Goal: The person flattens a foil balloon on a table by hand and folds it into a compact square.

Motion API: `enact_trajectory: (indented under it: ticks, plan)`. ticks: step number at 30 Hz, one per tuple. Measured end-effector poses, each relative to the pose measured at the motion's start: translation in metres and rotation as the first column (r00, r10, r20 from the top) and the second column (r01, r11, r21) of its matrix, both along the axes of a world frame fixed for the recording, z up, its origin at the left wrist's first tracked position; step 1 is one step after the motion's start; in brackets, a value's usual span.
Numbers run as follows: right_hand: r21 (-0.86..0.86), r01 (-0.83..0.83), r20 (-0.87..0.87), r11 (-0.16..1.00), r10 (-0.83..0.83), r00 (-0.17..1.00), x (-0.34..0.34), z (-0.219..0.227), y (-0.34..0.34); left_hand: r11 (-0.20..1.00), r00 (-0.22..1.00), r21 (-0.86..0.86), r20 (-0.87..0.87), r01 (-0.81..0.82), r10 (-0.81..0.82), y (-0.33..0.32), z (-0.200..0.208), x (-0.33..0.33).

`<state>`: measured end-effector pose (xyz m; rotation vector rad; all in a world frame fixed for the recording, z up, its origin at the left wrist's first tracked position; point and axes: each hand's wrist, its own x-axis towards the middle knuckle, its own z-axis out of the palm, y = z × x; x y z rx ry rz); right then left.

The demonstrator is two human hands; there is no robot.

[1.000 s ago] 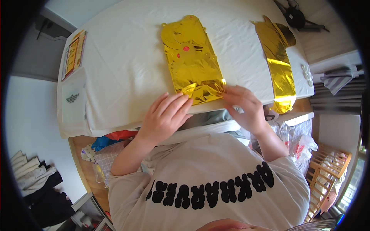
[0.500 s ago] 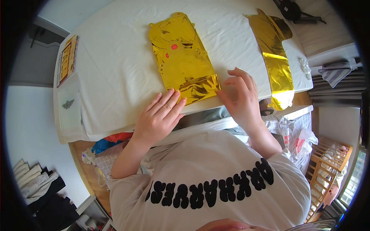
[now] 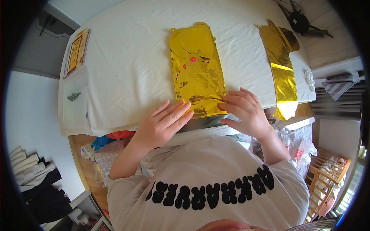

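Gold foil piece: looking down from the head view, I see a long, shiny, flat gold foil piece with two red round spots and small tabs at its far end; it lies mid-desk, its near end at the edge of the white cloth-covered desk.
Left hand: the left hand is unclenched, fingers stretched out, fingertips resting on the foil's near left corner.
Right hand: the right hand is loosely curved, fingertips on the near right corner, thumb standing apart below; I see no grip.
Near end: a creased band crosses the foil there, between the hands.
Pressing well: to my mind, light, even pressure from both sides suits such thin, slippery film; smoothing from the middle outward should chase trapped air and wrinkles away, and square corners would stop the band skewing.
Right side: a second, longer gold foil shape with a bent far end lies well apart.
Left side: a colourful printed card rests near the desk's rim.
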<state>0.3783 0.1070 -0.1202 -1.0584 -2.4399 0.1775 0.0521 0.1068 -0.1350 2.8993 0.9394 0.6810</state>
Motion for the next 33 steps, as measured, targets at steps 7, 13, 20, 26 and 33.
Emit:
enact_trajectory:
  ticks: [7, 13, 20, 26, 33]
  plan:
    - [-0.093, -0.102, -0.061, 0.990, 0.096, 0.993, 0.009, 0.025, 0.024, 0.990, 0.999, 0.142, -0.039, -0.008, 0.013, 0.005, 0.015, -0.010]
    - [-0.141, -0.107, 0.132, 0.984, 0.126, 0.983, 0.005, 0.026, 0.048, 0.947, 0.967, -0.246, -0.201, -0.204, 0.157, 0.029, 0.026, -0.011]
    - [-0.210, -0.188, 0.125, 0.960, 0.217, 0.968, 0.001, 0.026, 0.062, 0.939, 0.958, -0.263, -0.239, -0.221, 0.158, 0.042, 0.028, -0.008]
    - [-0.209, -0.201, 0.161, 0.957, 0.236, 0.958, -0.002, 0.026, 0.065, 0.961, 0.949, -0.198, -0.285, -0.194, 0.133, 0.049, 0.031, -0.006]
    - [-0.180, -0.227, 0.109, 0.957, 0.249, 0.962, 0.004, 0.024, 0.068, 0.976, 0.949, -0.129, -0.286, -0.178, 0.135, 0.054, 0.032, -0.006]
